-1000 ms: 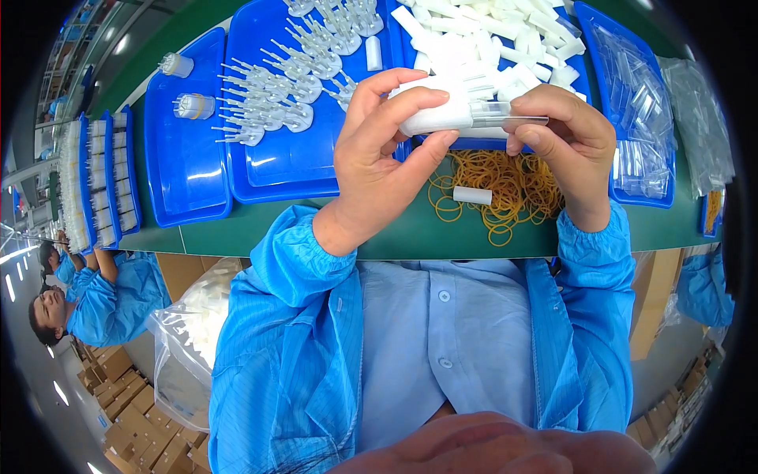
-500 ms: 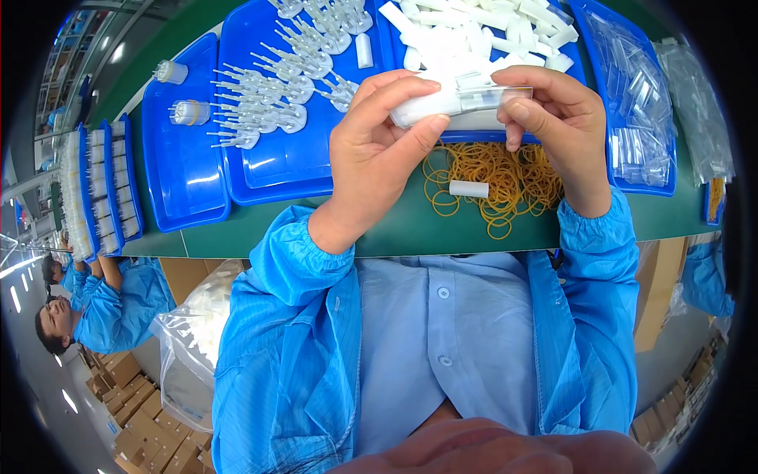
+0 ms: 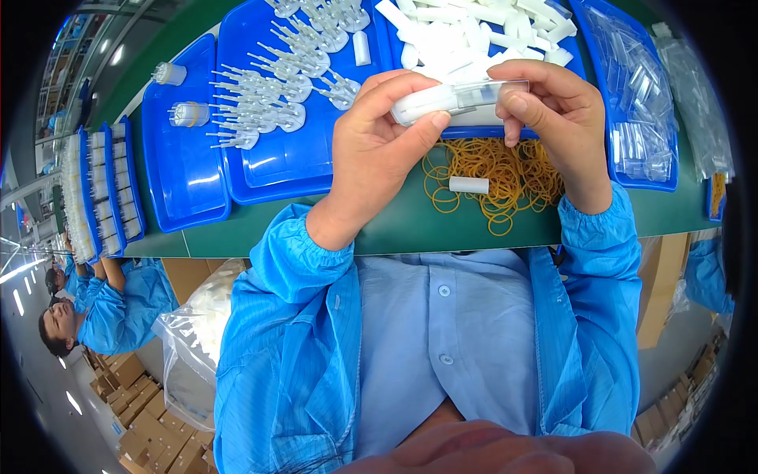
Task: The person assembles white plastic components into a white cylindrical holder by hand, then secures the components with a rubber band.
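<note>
Above the near side of the table, my left hand [image 3: 367,142] grips a white, rounded plastic piece [image 3: 426,101] between thumb and fingers. A clear plastic sleeve [image 3: 515,87] is pinched in my right hand [image 3: 564,114]. The sleeve lies in line with the white piece and appears to overlap its narrow, greyish end [image 3: 474,95]. Just below both hands is a pile of yellow-brown rubber bands [image 3: 505,174], with a short white tube [image 3: 469,185] lying on it.
Beyond my hands stands a blue tray [image 3: 588,67] of white pieces. To the left, another blue tray [image 3: 272,178] holds rows of white pronged parts [image 3: 260,103]; a narrower one [image 3: 185,170] has two banded bundles [image 3: 189,114]. Clear sleeves fill the right-hand tray [image 3: 667,186]. A co-worker [image 3: 118,308] is at far left.
Both hands keep their grips and have shifted only slightly. The clear sleeve and white piece are tilted a little differently; the trays stay in place.
</note>
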Tool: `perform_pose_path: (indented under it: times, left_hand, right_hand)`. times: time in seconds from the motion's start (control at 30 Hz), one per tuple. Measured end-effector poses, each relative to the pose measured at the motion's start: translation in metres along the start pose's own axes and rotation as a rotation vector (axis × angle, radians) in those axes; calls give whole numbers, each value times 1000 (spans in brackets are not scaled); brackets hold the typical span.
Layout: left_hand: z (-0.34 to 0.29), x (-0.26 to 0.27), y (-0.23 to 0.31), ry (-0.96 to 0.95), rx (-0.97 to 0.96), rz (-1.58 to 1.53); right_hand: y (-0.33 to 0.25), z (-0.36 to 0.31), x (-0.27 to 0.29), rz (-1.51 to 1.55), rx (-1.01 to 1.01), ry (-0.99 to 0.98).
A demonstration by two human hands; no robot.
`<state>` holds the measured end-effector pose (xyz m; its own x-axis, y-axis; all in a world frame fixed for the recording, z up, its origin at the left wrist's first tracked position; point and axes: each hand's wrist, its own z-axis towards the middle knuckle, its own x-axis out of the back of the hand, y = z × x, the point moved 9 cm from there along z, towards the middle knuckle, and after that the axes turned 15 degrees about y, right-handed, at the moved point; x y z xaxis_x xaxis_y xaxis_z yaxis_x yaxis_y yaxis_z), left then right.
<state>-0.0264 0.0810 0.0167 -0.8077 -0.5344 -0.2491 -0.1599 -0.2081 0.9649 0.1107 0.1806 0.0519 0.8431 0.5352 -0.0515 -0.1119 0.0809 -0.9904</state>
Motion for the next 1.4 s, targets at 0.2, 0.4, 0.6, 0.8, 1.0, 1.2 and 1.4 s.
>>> perform_pose_path:
  times: [0.2, 0.4, 0.6, 0.8, 1.0, 1.2, 1.4]
  left_hand:
    - [2, 3, 0, 5, -58, 50]
    - [1, 0, 1, 7, -16, 19]
    - [0, 1, -2, 12, 45, 19]
    - [1, 1, 0, 18, 21, 67]
    - [1, 0, 2, 2, -20, 102]
    - [3, 1, 2, 2, -3, 45]
    - [3, 5, 2, 67, 19, 23]
  right_hand:
    - [2, 3, 3, -28, -12, 19]
    - [3, 1, 1, -24, 1, 15]
    - [1, 1, -1, -19, 30, 5]
    - [2, 1, -1, -3, 23, 0]
    - [0, 1, -1, -39, 63, -1]
    - [5, 3, -2, -2, 25, -25]
    - [9, 1, -6, 31, -33, -56]
